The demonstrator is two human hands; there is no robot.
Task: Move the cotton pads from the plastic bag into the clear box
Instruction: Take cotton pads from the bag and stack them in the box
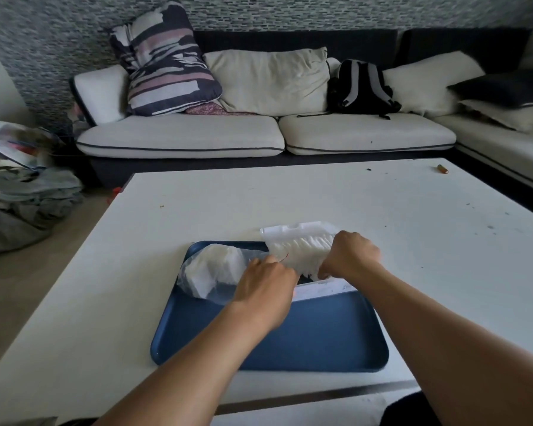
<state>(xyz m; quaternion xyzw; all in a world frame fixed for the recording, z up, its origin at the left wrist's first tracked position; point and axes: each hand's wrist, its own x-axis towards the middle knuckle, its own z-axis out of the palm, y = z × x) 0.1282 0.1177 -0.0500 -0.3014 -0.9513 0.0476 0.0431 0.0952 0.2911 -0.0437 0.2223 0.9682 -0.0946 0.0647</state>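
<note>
Head view, looking down over a white table (382, 210). A dark blue tray (305, 342) lies in the lower middle of the frame, near the table's front edge. On the tray's upper left part rests a clear plastic bag (197, 281) holding a pile of white cotton pads (219, 265). At the tray's upper right edge stands the clear box (293, 233), its far wall reaching past the tray rim onto the table; a packed row of cotton pads (302, 253) stands on edge inside it, and a red thread-like mark shows at the row's left side.

Both forearms enter from the bottom of the frame and meet at the box. The left hand (265, 287) lies back-up at the row's left end, fingers bent against the pads and over the mouth of the bag; whether it grasps pads or only presses them cannot be told. The right hand (348, 256) is at the row's right end, fingers curled downward with their tips on the pads near the box's front wall; a true grasp cannot be confirmed.

Upper half of the frame: a pale sofa (259, 133) with cushions, a striped pillow (163, 59) at upper left, and a black backpack (360, 86) right of centre. A small orange object (442, 169) lies on the table's far right. Crumpled grey cloth (22, 204) sits on the floor at left.
</note>
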